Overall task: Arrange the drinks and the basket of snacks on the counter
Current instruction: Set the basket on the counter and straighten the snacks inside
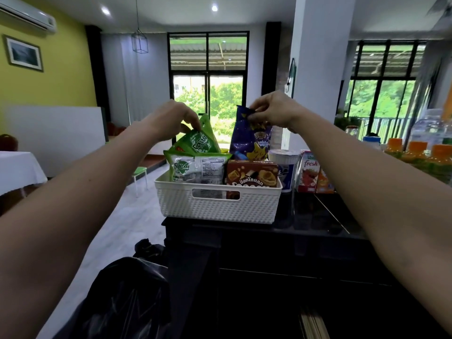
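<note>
A white woven basket (217,206) stands on the left end of the dark counter (315,223). It holds green snack bags, a purple snack bag and a brown chocolate box (252,176). My left hand (173,122) pinches the top of the upright green bag (199,143). My right hand (274,110) pinches the top of the purple bag (252,140). Another green bag (193,167) leans at the basket's front. Right of the basket stand a white cup (285,167), juice cartons (311,172) and orange-capped bottles (418,152).
A black plastic bag (122,297) sits low beside the counter's left side. A large clear water bottle (430,128) stands at the far right. A white-clothed table (17,170) is at the left, and a small green stool (140,173) stands on the floor beyond the counter.
</note>
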Demonstrator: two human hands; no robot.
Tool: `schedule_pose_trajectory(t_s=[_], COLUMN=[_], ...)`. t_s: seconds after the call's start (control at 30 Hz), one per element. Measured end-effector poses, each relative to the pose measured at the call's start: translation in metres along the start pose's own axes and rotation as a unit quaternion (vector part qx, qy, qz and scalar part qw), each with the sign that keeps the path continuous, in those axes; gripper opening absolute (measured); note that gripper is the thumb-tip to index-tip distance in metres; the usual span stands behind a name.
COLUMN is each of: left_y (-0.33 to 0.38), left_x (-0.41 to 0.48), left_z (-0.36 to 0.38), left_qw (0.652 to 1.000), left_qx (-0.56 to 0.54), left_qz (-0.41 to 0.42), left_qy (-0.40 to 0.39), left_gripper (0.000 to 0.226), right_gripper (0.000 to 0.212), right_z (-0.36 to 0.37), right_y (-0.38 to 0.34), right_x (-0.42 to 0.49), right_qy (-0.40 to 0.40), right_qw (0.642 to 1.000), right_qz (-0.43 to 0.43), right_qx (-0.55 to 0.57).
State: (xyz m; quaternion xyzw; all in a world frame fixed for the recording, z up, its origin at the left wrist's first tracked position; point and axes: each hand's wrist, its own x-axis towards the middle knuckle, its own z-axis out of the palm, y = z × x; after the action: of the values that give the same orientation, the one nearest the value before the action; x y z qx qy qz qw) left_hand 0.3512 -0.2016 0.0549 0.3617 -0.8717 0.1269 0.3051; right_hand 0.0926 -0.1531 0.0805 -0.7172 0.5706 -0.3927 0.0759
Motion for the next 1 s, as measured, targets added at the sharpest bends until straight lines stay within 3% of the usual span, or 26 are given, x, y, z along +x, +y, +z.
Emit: schedule_pose_trajectory(t_s=[0.23,0.5,0.87,1.0], left_y=[0.003,0.013,0.019,0.016], left_x=[0.001,0.002,0.009,0.013], left_z=[-0.006,-0.005,-0.002,-0.003], left_qw=[0.999,0.995,0.971,0.970], left_qx=[-0.012,0.033,0.196,0.186], left_qz=[-0.022,-0.095,-0.133,-0.154], left_qy=[0.029,0.026,0.022,-0.006], left_gripper=[0.016,0.017,0.018,0.018], right_gripper=[0.032,0.028,0.027,0.028], right_z=[0.001,0.001,0.010,0.009], right_y=[0.000,0.010,0.012,0.012], right_x=[0.006,0.006,0.006,0.011], right_qy=[0.017,0.027,-0.077,-0.058], right_qw=[0.994,0.993,0.986,0.983], right_qz=[-0.030,-0.014,-0.043,-0.056], right_qx=[-0.107,-0.114,-0.142,-0.167])
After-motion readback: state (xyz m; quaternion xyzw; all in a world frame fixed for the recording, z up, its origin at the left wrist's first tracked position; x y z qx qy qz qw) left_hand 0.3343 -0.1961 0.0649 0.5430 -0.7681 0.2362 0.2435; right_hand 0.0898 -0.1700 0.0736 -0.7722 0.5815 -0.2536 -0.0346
